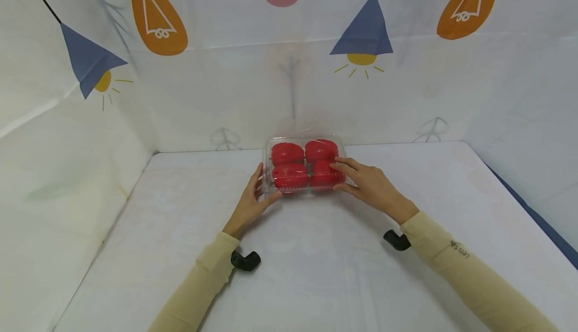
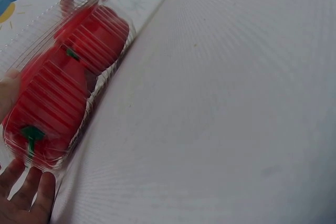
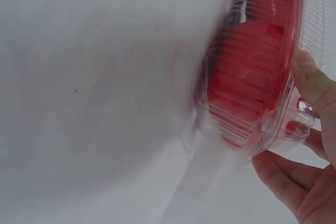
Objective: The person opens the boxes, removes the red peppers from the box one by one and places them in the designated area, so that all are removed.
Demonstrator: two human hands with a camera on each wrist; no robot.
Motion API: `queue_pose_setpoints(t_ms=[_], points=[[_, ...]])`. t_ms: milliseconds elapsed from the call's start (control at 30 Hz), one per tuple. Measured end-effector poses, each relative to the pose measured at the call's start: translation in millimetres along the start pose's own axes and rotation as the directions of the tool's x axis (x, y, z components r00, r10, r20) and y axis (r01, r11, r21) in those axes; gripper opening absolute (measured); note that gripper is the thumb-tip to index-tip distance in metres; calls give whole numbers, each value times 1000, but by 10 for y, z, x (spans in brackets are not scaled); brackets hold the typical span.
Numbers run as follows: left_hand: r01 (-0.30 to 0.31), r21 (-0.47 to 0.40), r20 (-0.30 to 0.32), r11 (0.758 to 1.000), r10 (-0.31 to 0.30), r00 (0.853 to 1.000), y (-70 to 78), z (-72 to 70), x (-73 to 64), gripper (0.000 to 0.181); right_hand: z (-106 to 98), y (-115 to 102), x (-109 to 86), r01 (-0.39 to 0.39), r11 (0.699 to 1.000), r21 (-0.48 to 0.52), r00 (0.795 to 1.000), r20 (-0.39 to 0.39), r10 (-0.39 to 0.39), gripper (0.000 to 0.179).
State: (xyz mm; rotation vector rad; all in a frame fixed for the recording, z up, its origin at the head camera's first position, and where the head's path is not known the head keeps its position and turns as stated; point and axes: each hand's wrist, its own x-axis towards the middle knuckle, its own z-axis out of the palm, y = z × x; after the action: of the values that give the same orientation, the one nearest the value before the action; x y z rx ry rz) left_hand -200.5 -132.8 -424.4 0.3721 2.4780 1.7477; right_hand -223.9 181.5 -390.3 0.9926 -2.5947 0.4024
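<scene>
White fabric backdrop (image 1: 217,71), printed with blue lamp motifs (image 1: 365,33), standing behind the scene. Before it, a white table (image 1: 293,277). Tan sleeves (image 1: 469,272) extend in from the near side. A clear plastic clamshell box (image 1: 267,152) sits on the table at its far edge, roughly midway across. Hands: the left hand (image 1: 253,204) holds the box's left end, thumb at the near corner and fingers along the side; the right hand (image 1: 372,187) holds the right end, thumb and fingertips set a little apart about its edge. Inside, four red bell peppers (image 1: 287,153) in two rows of two; smallest, a green stem (image 2: 32,134).

Handling: best judged as light, even pressure from both ends, taken on the firm edge, since the thin ridged walls would probably flex; the base should be kept level. Whether the box is fastened cannot be told.

Views: the head view alone gives the two-by-two arrangement entire. The left wrist view resolves the ridged side and the stem at the left end; the right wrist view shows fingertips meeting the corner from below.
</scene>
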Motion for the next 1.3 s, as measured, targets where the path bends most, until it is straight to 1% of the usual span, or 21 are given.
queue_pose_setpoints(t_ms=[67,133,267,367,500,600,667,767,900,1033,1167,1300], points=[[1,12,2,1000,-1,1000,35,-5,-15,90,-7,10,7,2,1000,2,1000,14,-2,58],[8,15,4,1000,-8,1000,39,-6,-16,90,-13,19,14,4,1000,6,1000,25,-4,58],[16,5,4,1000,-16,1000,-11,-7,6,91,-20,26,25,15,1000,1,999,40,-15,57],[17,-4,-4,1000,-17,1000,-150,-3,56,92,-25,15,33,31,999,-10,998,55,-30,57],[15,-2,-25,1000,-15,1000,-336,7,122,93,-36,-16,45,59,996,-68,995,88,-53,58],[-2,-4,-33,1000,2,999,-377,12,134,93,-51,-41,48,80,988,-134,990,126,-63,61],[-15,-7,-34,1000,15,999,-390,16,136,93,-60,-51,45,93,981,-170,985,156,-67,61],[-11,-8,-38,1000,11,999,-397,24,132,93,-73,-60,43,120,970,-209,979,187,-81,62],[-4,-8,-38,1000,4,999,-389,27,116,94,-80,-72,48,156,957,-245,973,206,-106,61],[-1,-13,-31,1000,1,1000,-369,27,108,94,-77,-101,53,166,949,-269,969,222,-107,62],[26,-19,-20,999,-26,999,-360,18,120,94,-68,-127,38,170,942,-291,970,216,-108,65],[44,-20,-9,999,-44,999,-359,10,137,94,-56,-147,25,174,930,-323,975,187,-118,67]])
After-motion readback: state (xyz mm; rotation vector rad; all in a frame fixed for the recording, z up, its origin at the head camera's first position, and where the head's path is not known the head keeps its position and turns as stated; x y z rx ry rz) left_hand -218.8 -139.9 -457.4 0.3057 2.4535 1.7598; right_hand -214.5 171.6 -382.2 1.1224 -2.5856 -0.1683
